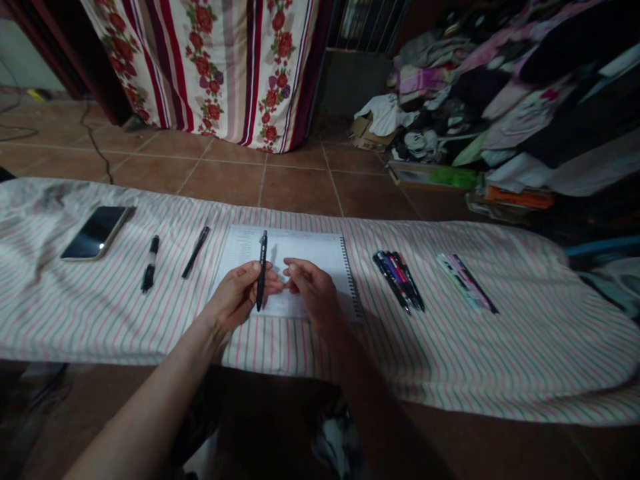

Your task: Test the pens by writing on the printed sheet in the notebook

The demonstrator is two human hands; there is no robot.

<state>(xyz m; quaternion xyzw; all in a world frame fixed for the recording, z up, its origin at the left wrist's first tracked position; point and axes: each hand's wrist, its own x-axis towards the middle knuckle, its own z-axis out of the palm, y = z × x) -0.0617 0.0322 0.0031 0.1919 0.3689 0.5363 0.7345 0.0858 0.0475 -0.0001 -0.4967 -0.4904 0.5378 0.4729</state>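
Note:
My left hand (239,295) is closed around a black pen (261,267), which it holds upright over a spiral notebook (295,257) lying on a striped cloth (450,347). My right hand (313,291) hovers just to the right of the pen with its fingers curled together near the left hand's fingertips; whether anything is in them is hidden. Two black pens lie to the left of the notebook, one (196,251) slim and one (149,263) thicker.
A smartphone (95,231) lies at the far left of the cloth. A bunch of pens (399,280) and a flat patterned packet (467,283) lie to the right. Behind are tiled floor, a floral curtain (220,67) and piled clothes (500,100).

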